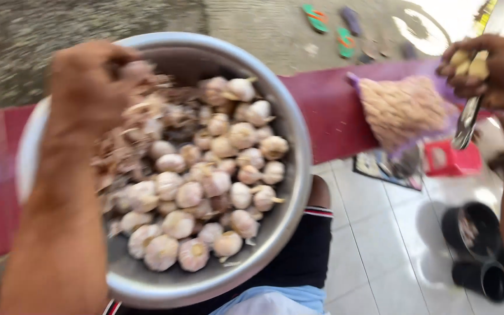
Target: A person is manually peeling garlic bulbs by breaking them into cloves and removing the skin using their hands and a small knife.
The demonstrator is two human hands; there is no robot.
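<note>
Right hand (488, 67) fingers grip a knife (468, 119), blade pointing down; left hand (91, 81) fingers clutch garlic skins (141, 111)

Left hand (91, 81) is grabbing papery skins over a steel bowl (290, 99) of garlic bulbs (205, 186); right hand (491, 67) grips cloves and a knife (468, 119). All blurry.
</note>
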